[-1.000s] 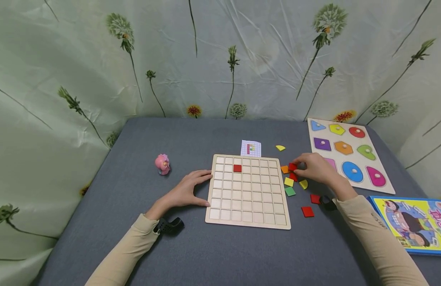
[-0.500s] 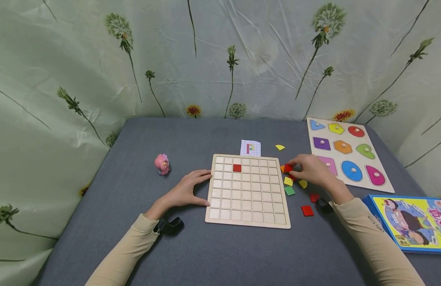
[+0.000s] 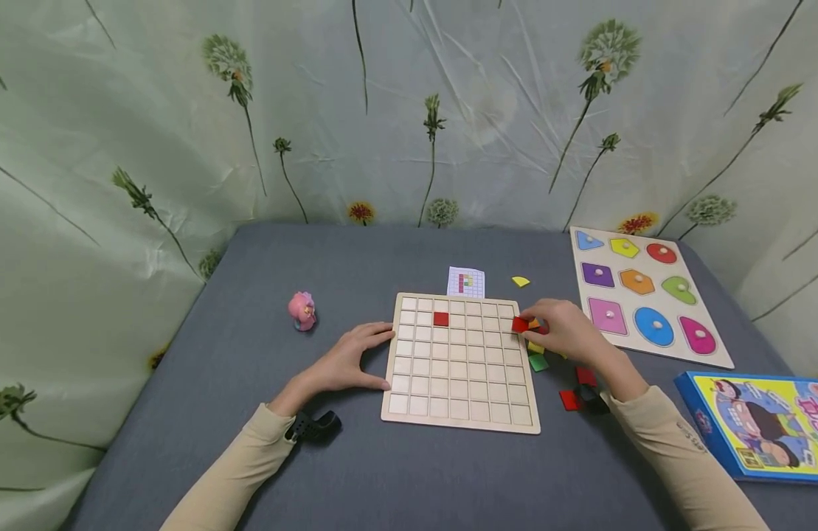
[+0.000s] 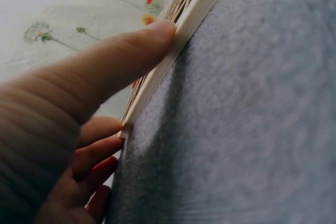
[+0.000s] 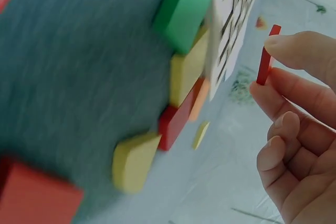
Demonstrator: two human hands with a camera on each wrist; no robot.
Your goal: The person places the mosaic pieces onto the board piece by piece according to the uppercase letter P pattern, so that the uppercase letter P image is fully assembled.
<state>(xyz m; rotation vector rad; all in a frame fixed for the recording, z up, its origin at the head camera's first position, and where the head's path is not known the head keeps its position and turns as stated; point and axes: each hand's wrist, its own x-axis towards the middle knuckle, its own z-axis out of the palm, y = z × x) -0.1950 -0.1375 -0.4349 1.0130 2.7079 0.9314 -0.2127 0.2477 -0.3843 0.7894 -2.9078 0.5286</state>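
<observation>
A wooden grid board (image 3: 459,402) lies on the grey table, with one red square tile (image 3: 440,318) set in its second row. My right hand (image 3: 560,330) pinches another red square tile (image 3: 520,324) (image 5: 266,55) between thumb and fingertips, just above the board's right edge. My left hand (image 3: 345,359) rests flat against the board's left edge (image 4: 173,51), thumb and fingers straight. Loose tiles lie right of the board: a green one (image 3: 538,362) (image 5: 184,9), a yellow one (image 5: 185,72), and two red ones (image 3: 570,399).
A small pattern card (image 3: 465,282) and a yellow quarter-round piece (image 3: 520,281) lie behind the board. A pink toy figure (image 3: 302,310) stands at the left. A shape-peg puzzle (image 3: 647,295) and a blue picture box (image 3: 760,424) lie at the right. Flowered cloth hangs behind.
My right hand has lifted a red tile out of the loose pile and carried it left to the board's right edge. The left hand has stayed put.
</observation>
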